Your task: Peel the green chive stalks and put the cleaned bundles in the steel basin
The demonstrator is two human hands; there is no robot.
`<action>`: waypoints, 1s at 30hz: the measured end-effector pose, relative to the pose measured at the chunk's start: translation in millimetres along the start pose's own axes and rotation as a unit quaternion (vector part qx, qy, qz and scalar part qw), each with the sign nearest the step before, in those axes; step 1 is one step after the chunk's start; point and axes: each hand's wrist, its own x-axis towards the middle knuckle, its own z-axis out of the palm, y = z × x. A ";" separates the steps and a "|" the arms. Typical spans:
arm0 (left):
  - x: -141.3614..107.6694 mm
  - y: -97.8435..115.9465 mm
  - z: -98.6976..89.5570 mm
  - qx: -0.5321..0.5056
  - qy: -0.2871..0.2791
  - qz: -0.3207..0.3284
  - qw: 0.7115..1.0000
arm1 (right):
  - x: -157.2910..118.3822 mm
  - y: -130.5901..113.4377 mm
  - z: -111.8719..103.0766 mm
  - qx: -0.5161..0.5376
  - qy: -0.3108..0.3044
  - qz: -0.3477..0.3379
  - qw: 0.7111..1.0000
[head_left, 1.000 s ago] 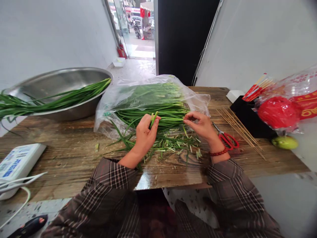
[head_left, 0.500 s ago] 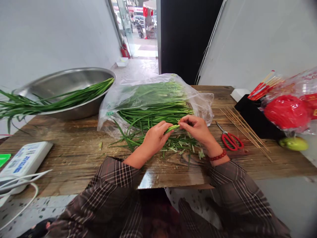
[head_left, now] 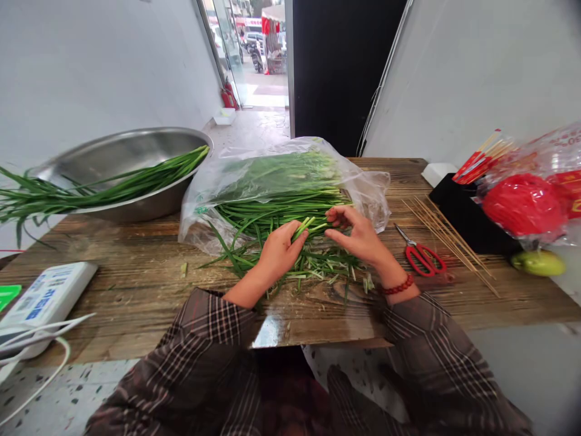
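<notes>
My left hand is closed round a few garlic chives, their pale stem ends poking out past the thumb. Just to the right, my right hand has its thumb and fingers apart, close to those stem ends, with nothing visible in it. Behind both hands a clear plastic bag lies open over a large pile of garlic chives. Loose trimmings of leaf and stem are scattered on the wooden table beneath my hands.
A steel basin with more chives stands at the left back. Red-handled scissors and thin wooden skewers lie right of my hand. Beyond them is a black box with red packets. A white power strip with cables sits at the left.
My right hand has opened and drawn slightly off the stem ends it was pinching. My left hand has shifted a little left, and the chive stems in it now fan apart.
</notes>
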 end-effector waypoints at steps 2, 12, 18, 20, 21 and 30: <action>-1.4 -1.3 2.3 0.016 -0.009 0.015 1.000 | -0.5 -3.0 3.8 -0.003 -0.019 -0.005 1.000; -2.3 -1.1 -1.7 0.010 0.005 0.008 1.000 | 5.7 18.1 -10.0 0.112 0.207 0.143 0.961; 0.4 8.0 -16.3 -0.061 0.098 -0.023 0.993 | 6.0 28.8 -23.0 0.017 0.242 0.120 0.963; 0.4 9.9 -18.2 -0.064 0.116 -0.028 0.991 | 5.7 30.7 -22.5 -0.074 0.203 0.076 0.973; 0.3 10.4 -18.4 -0.065 0.119 -0.032 0.990 | 5.7 31.9 -21.5 -0.119 0.179 0.047 0.975; 0.2 9.6 -17.1 -0.080 0.129 -0.025 0.988 | 6.9 43.2 -10.4 -0.328 0.087 -0.018 0.941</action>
